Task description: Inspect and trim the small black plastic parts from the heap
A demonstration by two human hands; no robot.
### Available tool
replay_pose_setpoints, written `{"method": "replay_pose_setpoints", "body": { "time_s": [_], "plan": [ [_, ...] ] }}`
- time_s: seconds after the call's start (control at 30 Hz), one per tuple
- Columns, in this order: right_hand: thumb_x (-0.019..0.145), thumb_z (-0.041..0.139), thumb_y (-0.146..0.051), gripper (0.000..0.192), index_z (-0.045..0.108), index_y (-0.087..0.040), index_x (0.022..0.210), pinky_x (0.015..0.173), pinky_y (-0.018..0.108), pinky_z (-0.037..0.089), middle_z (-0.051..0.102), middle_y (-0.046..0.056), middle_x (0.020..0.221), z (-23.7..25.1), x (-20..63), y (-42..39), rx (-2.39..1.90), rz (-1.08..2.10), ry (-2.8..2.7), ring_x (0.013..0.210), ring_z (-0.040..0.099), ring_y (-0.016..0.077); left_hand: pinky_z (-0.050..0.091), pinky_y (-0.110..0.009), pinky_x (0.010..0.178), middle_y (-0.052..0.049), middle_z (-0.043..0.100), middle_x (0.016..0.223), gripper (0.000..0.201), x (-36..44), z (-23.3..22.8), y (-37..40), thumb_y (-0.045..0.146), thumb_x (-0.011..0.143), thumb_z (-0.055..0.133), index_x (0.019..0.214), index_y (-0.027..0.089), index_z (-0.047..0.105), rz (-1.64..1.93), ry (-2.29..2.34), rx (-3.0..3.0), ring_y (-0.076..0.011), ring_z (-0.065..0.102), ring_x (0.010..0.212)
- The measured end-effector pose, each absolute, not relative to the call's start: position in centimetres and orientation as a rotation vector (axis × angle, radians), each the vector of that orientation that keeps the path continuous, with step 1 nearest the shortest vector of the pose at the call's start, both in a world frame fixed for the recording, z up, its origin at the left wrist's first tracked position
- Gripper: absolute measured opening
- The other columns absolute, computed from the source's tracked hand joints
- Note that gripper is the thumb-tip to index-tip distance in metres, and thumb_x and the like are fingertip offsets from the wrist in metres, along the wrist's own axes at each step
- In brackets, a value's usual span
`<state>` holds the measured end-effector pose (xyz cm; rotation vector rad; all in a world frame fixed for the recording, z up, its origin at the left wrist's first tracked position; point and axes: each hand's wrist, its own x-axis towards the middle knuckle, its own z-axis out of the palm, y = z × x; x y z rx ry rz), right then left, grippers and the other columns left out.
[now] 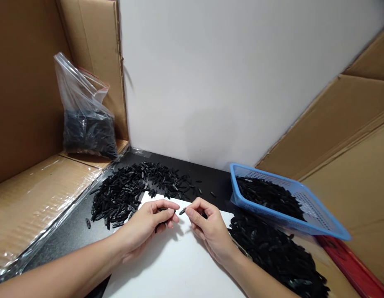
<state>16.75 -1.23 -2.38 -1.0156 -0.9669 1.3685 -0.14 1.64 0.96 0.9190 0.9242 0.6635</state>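
- While my right hand pinches one small, slim, black, elongated piece by its end, between thumb and forefinger near the middle of the frame, its other end points toward my left hand.
- My left hand, just beside it, is curled around a few slim dark pieces; how many, I cannot tell.
- I judge the pinched piece very light and fairly stiff, perhaps brittle; its material I cannot tell. A soft fingertip hold on end or sides should suit, since a smooth surface might slip.
- It looks dark and narrow, with a faint shine.
- Below my hands lies a flat white sheet.
- Left of centre spreads a loose heap of slender black pieces, some catching grey glints.
- At lower right sits a denser mound of matte-black pieces, beneath a pale-blue perforated plastic basket holding more.
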Motion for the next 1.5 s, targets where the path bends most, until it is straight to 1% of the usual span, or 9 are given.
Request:
{"method": "replay_pose_setpoints", "body": {
  "time_s": [0.23,0.43,0.6,0.73,0.87,0.97,1.13,1.33,1.5],
  "plan": [
    [0.071,0.079,-0.038,0.031,0.057,-0.017,0.065,0.035,0.017,0.013,0.047,-0.008,0.048,-2.2,16.7,-1.2,-1.014,1.375,-0.957,0.036,0.025,0.0017,0.03,-0.023,0.061,-0.003,0.07,0.08,0.03,-0.2,0.9,1.5,0.021,0.07,0.072,0.098,0.013,0.069,0.649,0.953,0.94,-0.0106,0.049,0.068],
    [0.076,0.07,-0.04,0.027,0.056,-0.018,0.071,0.037,0.017,0.015,0.062,-0.001,0.06,-1.8,17.0,-1.1,-0.854,1.531,-0.831,0.035,0.027,0.0022,0.033,-0.024,0.064,-0.004,0.074,0.089,0.029,-0.3,1.0,1.4,0.032,0.071,0.076,0.092,0.016,0.062,0.64,0.921,1.009,-0.0098,0.049,0.065],
    [0.071,0.078,-0.038,0.025,0.066,-0.018,0.082,0.037,0.019,0.016,0.056,-0.004,0.059,-2.1,16.9,-1.2,-0.966,1.431,-0.966,0.038,0.029,0.0037,0.03,-0.024,0.06,-0.001,0.071,0.08,0.025,-0.3,0.6,1.4,0.034,0.073,0.074,0.084,0.018,0.059,0.647,0.909,1.116,-0.0107,0.049,0.062],
    [0.073,0.077,-0.038,0.022,0.075,-0.02,0.086,0.036,0.02,0.018,0.056,-0.002,0.062,-2.1,16.8,-1.5,-1.082,1.293,-1.175,0.041,0.031,0.0055,0.027,-0.023,0.057,0.006,0.058,0.061,0.022,-0.6,0.0,1.6,0.035,0.076,0.072,0.085,0.02,0.058,0.687,0.912,1.277,-0.0113,0.047,0.059],
    [0.073,0.077,-0.037,0.019,0.075,-0.02,0.08,0.035,0.02,0.017,0.061,-0.001,0.065,-2.4,16.8,-1.5,-1.073,1.293,-1.131,0.041,0.029,0.0047,0.027,-0.023,0.056,0.003,0.064,0.065,0.024,-0.5,0.1,1.7,0.038,0.077,0.07,0.081,0.02,0.055,0.716,0.908,1.332,-0.0114,0.046,0.058],
    [0.07,0.079,-0.038,0.021,0.074,-0.019,0.08,0.035,0.019,0.016,0.055,-0.004,0.061,-2.6,16.9,-1.3,-1.026,1.35,-1.02,0.039,0.027,0.0034,0.028,-0.023,0.056,-0.001,0.068,0.071,0.028,-0.4,0.4,1.9,0.045,0.079,0.066,0.076,0.019,0.056,0.728,0.903,1.291,-0.0116,0.046,0.059],
    [0.067,0.082,-0.038,0.026,0.072,-0.018,0.079,0.036,0.019,0.013,0.048,-0.006,0.053,-2.4,16.7,-1.1,-1.004,1.392,-0.94,0.037,0.024,0.0026,0.027,-0.023,0.054,0.004,0.054,0.056,0.038,-0.4,0.6,2.1,0.054,0.079,0.062,0.073,0.017,0.064,0.723,0.992,1.223,-0.0105,0.04,0.054],
    [0.066,0.082,-0.038,0.027,0.066,-0.017,0.07,0.035,0.018,0.013,0.044,-0.008,0.051,-1.9,16.6,-1.2,-0.976,1.401,-0.902,0.037,0.024,0.0021,0.031,-0.023,0.058,-0.001,0.067,0.073,0.033,-0.3,0.8,1.8,0.045,0.071,0.072,0.087,0.016,0.071,0.693,0.95,1.038,-0.0115,0.046,0.062],
    [0.065,0.083,-0.039,0.03,0.063,-0.016,0.066,0.034,0.017,0.013,0.046,-0.007,0.05,-1.9,16.6,-1.1,-0.964,1.399,-0.889,0.037,0.024,0.0022,0.031,-0.023,0.059,-0.003,0.07,0.085,0.033,-0.3,0.8,1.5,0.038,0.07,0.075,0.093,0.017,0.067,0.701,0.9,0.981,-0.0103,0.047,0.063]
  ]
}}
